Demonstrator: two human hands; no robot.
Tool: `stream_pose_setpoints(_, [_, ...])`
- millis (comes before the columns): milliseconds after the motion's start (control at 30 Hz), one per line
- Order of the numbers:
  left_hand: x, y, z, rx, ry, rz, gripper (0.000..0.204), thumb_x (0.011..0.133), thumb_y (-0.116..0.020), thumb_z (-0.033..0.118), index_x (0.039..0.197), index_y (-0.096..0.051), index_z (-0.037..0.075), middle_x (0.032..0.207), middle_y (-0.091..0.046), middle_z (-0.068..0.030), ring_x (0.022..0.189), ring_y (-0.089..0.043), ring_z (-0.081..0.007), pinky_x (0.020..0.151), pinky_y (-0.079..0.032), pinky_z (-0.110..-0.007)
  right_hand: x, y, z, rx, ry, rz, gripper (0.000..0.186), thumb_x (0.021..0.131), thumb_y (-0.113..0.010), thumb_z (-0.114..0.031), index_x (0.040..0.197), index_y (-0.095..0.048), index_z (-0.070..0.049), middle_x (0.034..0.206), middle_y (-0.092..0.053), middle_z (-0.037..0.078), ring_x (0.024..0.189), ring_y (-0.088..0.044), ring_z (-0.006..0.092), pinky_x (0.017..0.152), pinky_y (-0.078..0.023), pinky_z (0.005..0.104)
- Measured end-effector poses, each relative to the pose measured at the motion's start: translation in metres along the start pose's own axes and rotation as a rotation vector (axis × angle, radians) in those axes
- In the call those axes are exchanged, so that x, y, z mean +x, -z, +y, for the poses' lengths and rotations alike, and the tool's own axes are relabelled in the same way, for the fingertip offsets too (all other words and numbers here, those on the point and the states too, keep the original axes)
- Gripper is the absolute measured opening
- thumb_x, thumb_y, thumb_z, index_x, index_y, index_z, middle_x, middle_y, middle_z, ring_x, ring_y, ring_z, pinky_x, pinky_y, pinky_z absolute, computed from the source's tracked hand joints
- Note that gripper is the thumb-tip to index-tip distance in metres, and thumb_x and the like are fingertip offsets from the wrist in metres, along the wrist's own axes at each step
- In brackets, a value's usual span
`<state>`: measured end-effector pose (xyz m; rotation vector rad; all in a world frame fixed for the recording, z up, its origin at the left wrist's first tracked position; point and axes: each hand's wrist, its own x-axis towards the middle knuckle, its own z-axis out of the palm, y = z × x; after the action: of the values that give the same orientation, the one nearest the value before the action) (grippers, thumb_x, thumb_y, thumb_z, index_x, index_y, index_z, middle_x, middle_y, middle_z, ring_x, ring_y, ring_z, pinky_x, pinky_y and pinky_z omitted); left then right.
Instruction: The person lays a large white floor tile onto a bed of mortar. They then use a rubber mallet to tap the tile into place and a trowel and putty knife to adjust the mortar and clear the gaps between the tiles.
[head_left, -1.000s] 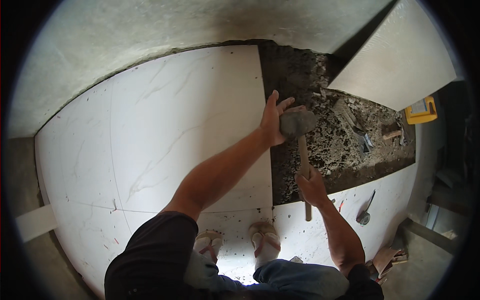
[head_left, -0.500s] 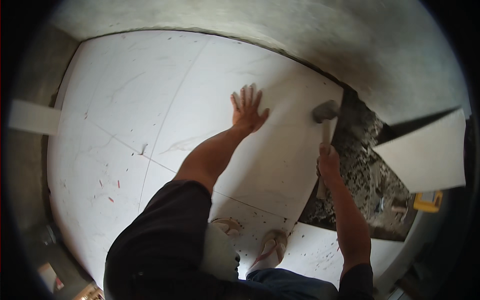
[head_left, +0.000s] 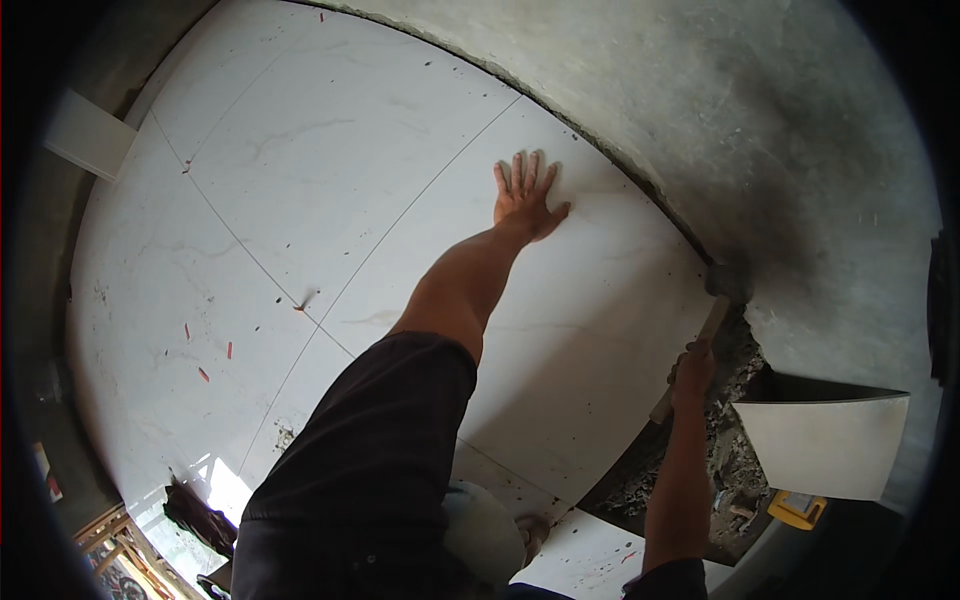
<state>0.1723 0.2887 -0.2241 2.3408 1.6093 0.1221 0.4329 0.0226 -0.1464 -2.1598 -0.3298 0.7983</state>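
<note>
My left hand point(head_left: 525, 200) lies palm down with fingers spread on a large white marbled floor tile point(head_left: 560, 340). My right hand point(head_left: 692, 370) grips the wooden handle of a dark-headed mallet point(head_left: 727, 282). The mallet's head is at the tile's far right corner, against the bottom of the plastered wall; whether it touches the tile I cannot tell. Beside that tile's right edge lies rough grey mortar point(head_left: 730, 440), partly hidden by my right forearm.
A pale loose tile point(head_left: 820, 445) leans at the right above the mortar, with a yellow container point(head_left: 795, 511) below it. A concrete wall point(head_left: 770, 120) runs along the far side. A pale board point(head_left: 90, 135) is at the left edge. Small red bits point(head_left: 229, 350) dot the tiles.
My left hand has left the mallet head and now rests spread on the tile. The mallet has moved to the tile's far corner by the wall. The view has swung leftward.
</note>
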Motion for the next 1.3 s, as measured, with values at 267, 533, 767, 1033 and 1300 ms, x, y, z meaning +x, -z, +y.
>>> stream_pose_setpoints(267, [0.073,0.014,-0.018,0.064,0.033,-0.003,0.081,0.088,-0.035,0.066,0.152,-0.008,0.025,0.158,0.002,-0.0119,0.145,0.009,-0.0313,0.113,0.008,-0.055,-0.001,-0.028,0.019,0.035,0.075,0.234,0.050,0.099,-0.035,-0.049,0.095,-0.050,-0.001,0.067,-0.048,0.007,0.048,-0.047,0.0163,0.046,-0.042,0.0332])
stream_pose_setpoints(533, [0.110,0.012,-0.034,0.128,0.064,0.070,0.080,0.088,-0.033,0.068,0.152,-0.012,0.026,0.158,-0.002,-0.0140,0.145,0.005,-0.0332,0.113,0.005,-0.055,-0.031,-0.024,0.022,0.231,-0.011,0.168,0.047,0.101,-0.034,-0.045,0.094,-0.049,-0.001,0.067,-0.047,0.005,0.051,-0.047,0.0139,0.047,-0.041,0.0320])
stream_pose_setpoints(767, [0.117,0.014,-0.015,0.132,0.040,0.095,0.080,0.087,-0.034,0.068,0.152,-0.014,0.024,0.158,-0.004,-0.0125,0.146,0.003,-0.0318,0.114,0.004,-0.054,-0.028,-0.044,0.041,0.010,0.098,0.190,0.046,0.101,-0.032,-0.044,0.087,-0.049,-0.003,0.057,-0.041,0.000,0.044,-0.042,0.0112,0.042,-0.038,0.0291])
stream_pose_setpoints(1033, [0.114,0.005,-0.021,0.055,0.230,0.131,0.084,0.088,-0.032,0.067,0.152,-0.010,0.018,0.158,-0.003,-0.0100,0.146,0.001,-0.0260,0.114,0.003,-0.055,-0.037,-0.038,0.066,-0.160,0.108,0.055,0.052,0.099,-0.031,-0.053,0.091,-0.047,-0.005,0.056,-0.040,-0.001,0.041,-0.041,0.0102,0.040,-0.037,0.0268])
stream_pose_setpoints(1300, [0.068,0.007,-0.044,0.076,0.251,0.110,0.084,0.088,-0.034,0.065,0.152,-0.009,0.017,0.158,-0.005,-0.0088,0.146,0.000,-0.0244,0.116,0.001,-0.050,-0.074,-0.030,0.044,0.043,0.081,-0.017,0.052,0.097,-0.034,-0.055,0.095,-0.047,-0.005,0.064,-0.045,0.001,0.049,-0.046,0.0107,0.043,-0.039,0.0291])
